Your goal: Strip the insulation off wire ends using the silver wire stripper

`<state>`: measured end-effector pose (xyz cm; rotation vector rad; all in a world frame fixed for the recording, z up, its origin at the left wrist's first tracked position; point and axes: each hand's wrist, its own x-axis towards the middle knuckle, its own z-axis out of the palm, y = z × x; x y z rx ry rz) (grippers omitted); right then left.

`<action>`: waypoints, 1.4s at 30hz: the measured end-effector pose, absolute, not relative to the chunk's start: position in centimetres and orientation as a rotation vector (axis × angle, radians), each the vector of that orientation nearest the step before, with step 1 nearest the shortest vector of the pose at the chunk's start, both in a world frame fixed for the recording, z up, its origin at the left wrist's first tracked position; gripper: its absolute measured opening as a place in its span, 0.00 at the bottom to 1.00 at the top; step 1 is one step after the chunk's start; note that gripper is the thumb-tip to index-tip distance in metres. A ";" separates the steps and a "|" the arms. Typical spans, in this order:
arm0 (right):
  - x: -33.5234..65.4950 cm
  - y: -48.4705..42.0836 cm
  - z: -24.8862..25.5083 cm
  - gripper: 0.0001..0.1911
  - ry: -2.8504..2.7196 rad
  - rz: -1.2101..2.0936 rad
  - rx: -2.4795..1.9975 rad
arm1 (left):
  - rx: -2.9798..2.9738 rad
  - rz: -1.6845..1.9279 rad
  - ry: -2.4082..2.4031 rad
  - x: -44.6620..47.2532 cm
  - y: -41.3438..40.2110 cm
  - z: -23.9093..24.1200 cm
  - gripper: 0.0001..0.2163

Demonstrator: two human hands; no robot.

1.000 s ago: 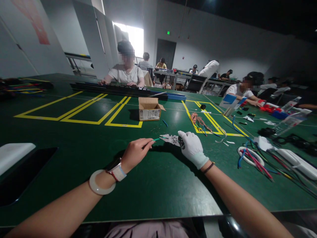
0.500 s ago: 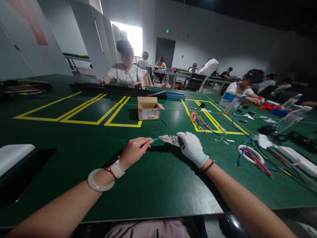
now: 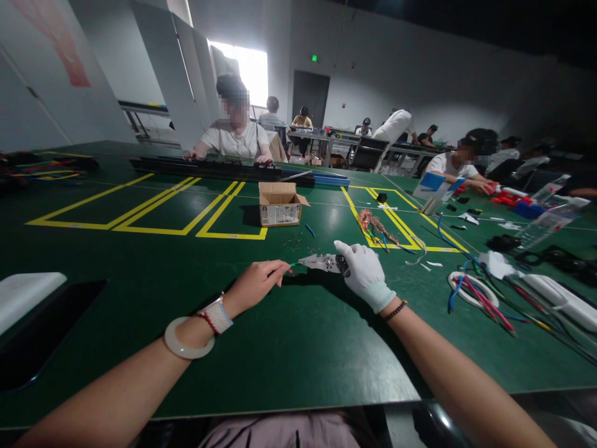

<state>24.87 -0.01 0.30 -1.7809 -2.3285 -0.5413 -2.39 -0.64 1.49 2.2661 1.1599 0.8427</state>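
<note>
My bare left hand (image 3: 261,283) pinches a short green wire (image 3: 293,266), and only a small length of it shows past the fingertips. My right hand (image 3: 364,274), in a white glove, is closed around the handles of wire strippers (image 3: 319,262). The tool's nose points left and meets the wire's tip; whether the jaws bite on it is too small to tell. Beyond the tool, thin scraps (image 3: 293,241) and a blue wire piece (image 3: 310,230) lie on the green table (image 3: 261,367). An open cardboard box (image 3: 280,214) stands behind them.
Stripped copper strands (image 3: 370,221) lie back right. Coiled red and blue wires (image 3: 476,295) and a white power strip (image 3: 562,302) are at right. A dark flat device (image 3: 51,330) lies at left. Across the table sits a person (image 3: 236,134) behind long black channels (image 3: 224,169).
My left fingers have shifted slightly right along the wire, so less green shows. My gloved right hand has tilted a little, its thumb or forefinger raised off the handle. The strippers stay nearly in place.
</note>
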 end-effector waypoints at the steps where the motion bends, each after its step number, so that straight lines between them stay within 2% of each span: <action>1: 25.0 0.1 0.3 0.29 -2.314 -0.551 -1.755 | 2.264 0.831 1.155 -2.4 -0.7 1.5 0.18; 8: 25.5 0.2 0.5 0.28 -2.252 -0.703 -1.773 | 2.270 0.801 1.163 -2.4 -0.6 1.1 0.14; 14: 24.5 0.0 0.5 0.27 -2.342 -0.617 -1.886 | 2.174 0.900 1.155 -2.3 -0.8 1.1 0.14; 20: 23.6 -0.3 -0.3 0.28 -2.317 -0.601 -1.887 | 1.828 0.853 1.109 -2.0 -0.9 1.5 0.14; 29: 24.0 0.1 -0.3 0.34 -2.277 -0.612 -1.942 | 1.275 0.674 0.781 -1.4 -1.6 1.9 0.11; 35: 23.8 0.1 -0.3 0.35 -2.304 -0.631 -1.928 | 1.241 0.631 0.821 -1.3 -1.7 1.6 0.13; 42: 24.1 0.0 -0.3 0.31 -2.306 -0.731 -1.849 | 1.326 0.633 0.890 -0.9 -2.1 2.2 0.13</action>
